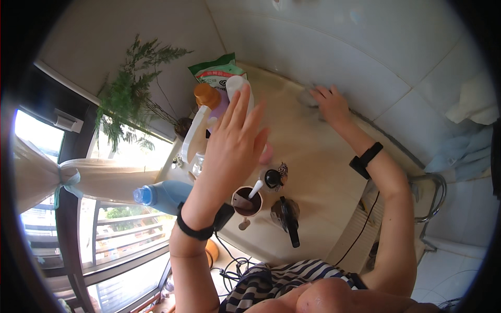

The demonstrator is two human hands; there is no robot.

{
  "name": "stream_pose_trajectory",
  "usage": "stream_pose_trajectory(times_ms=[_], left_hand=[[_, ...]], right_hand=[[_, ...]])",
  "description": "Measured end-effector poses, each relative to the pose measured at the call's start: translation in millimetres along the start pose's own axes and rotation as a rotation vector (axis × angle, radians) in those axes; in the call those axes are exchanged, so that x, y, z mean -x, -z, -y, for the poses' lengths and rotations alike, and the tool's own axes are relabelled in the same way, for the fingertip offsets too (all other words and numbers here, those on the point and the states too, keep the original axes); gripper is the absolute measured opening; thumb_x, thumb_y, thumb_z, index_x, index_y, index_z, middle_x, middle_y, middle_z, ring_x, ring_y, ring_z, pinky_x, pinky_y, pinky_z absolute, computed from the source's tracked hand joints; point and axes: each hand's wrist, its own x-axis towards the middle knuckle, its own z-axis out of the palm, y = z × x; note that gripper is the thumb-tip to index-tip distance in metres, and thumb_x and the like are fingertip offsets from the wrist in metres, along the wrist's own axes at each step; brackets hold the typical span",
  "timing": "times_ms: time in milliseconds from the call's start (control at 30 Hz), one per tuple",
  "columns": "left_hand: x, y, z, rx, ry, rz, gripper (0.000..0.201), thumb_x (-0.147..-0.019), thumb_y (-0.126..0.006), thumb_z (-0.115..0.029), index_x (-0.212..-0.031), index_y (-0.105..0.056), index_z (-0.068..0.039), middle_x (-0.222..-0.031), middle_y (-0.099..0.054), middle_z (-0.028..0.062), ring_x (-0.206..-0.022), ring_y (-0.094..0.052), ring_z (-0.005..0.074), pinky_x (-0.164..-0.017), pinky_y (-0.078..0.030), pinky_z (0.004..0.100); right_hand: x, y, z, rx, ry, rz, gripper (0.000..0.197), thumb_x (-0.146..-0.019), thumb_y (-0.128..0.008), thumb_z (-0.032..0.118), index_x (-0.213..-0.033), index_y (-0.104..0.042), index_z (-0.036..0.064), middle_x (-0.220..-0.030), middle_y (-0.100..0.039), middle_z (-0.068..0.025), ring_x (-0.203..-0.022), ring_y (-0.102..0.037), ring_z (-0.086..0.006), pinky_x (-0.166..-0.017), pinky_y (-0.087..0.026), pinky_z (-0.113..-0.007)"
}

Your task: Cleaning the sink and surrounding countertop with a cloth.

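Note:
My left hand is raised over the left part of the table with its fingers stretched out, and nothing shows in it. Behind its fingers stand a white bottle and a bottle with an orange cap. Toward the far wall, my right hand has its fingertips on a grey, blurred thing, perhaps a cloth, lying on the tabletop. Below my left hand are a cup of dark contents with a white-handled utensil, a small black-lidded jar and a clear container with a black handle.
A green bag stands in the far corner beside a feathery plant. At the left, a blue bottle lies near the window. Black cables hang by the near edge, and a curved metal rail sits at right.

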Motion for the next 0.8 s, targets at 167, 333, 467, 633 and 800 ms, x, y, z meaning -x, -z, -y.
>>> stream_pose_trajectory(times_ms=[167, 333, 467, 633, 800], left_hand=[[21, 17, -9, 0.059, 0.002, 0.035, 0.042, -0.081, -0.058, -0.011, -0.122, -0.049, -0.007, -0.137, -0.035, 0.0187, -0.124, -0.038, 0.0354, -0.095, -0.037, 0.0415], [40, 29, -7, 0.055, 0.092, 0.177, 0.050, -0.078, -0.059, -0.008, -0.127, -0.045, -0.008, -0.140, -0.032, 0.0175, -0.125, -0.035, 0.0365, -0.097, -0.035, 0.0423], [39, 20, -13, 0.063, 0.124, 0.214, 0.053, -0.078, -0.060, -0.008, -0.128, -0.044, -0.008, -0.139, -0.032, 0.0182, -0.125, -0.036, 0.0374, -0.098, -0.035, 0.0430], [43, 13, -18, 0.045, 0.141, 0.213, 0.051, -0.079, -0.058, -0.009, -0.128, -0.044, -0.008, -0.138, -0.033, 0.0199, -0.123, -0.039, 0.0371, -0.097, -0.036, 0.0423], [51, 15, -18, 0.042, 0.167, 0.184, 0.051, -0.081, -0.056, -0.011, -0.130, -0.042, -0.008, -0.137, -0.035, 0.0211, -0.123, -0.039, 0.0385, -0.097, -0.035, 0.0441]], right_hand=[[-45, -57, 5, 0.200, 0.053, -0.229, 0.039, -0.072, -0.056, 0.012, -0.112, -0.056, 0.0085, -0.112, -0.053, -0.0046, -0.099, -0.048, -0.0235, -0.063, -0.047, -0.031], [-106, -106, 43, 0.128, 0.149, -0.238, 0.040, -0.073, -0.051, 0.011, -0.113, -0.054, 0.0081, -0.117, -0.051, -0.0051, -0.095, -0.049, -0.0228, -0.068, -0.048, -0.032], [-179, -127, 69, 0.003, 0.124, -0.211, 0.035, -0.073, -0.051, 0.015, -0.106, -0.057, 0.0069, -0.101, -0.056, -0.0068, -0.092, -0.052, -0.0244, -0.068, -0.047, -0.032], [-245, -147, 97, -0.089, 0.031, -0.381, 0.028, -0.075, -0.051, 0.016, -0.101, -0.060, 0.0105, -0.096, -0.056, -0.0043, -0.094, -0.051, -0.0228, -0.069, -0.046, -0.035], [-234, -143, 111, 0.058, -0.003, -0.389, 0.028, -0.077, -0.050, 0.017, -0.102, -0.061, 0.0141, -0.102, -0.056, -0.0023, -0.100, -0.048, -0.0220, -0.072, -0.045, -0.036]])
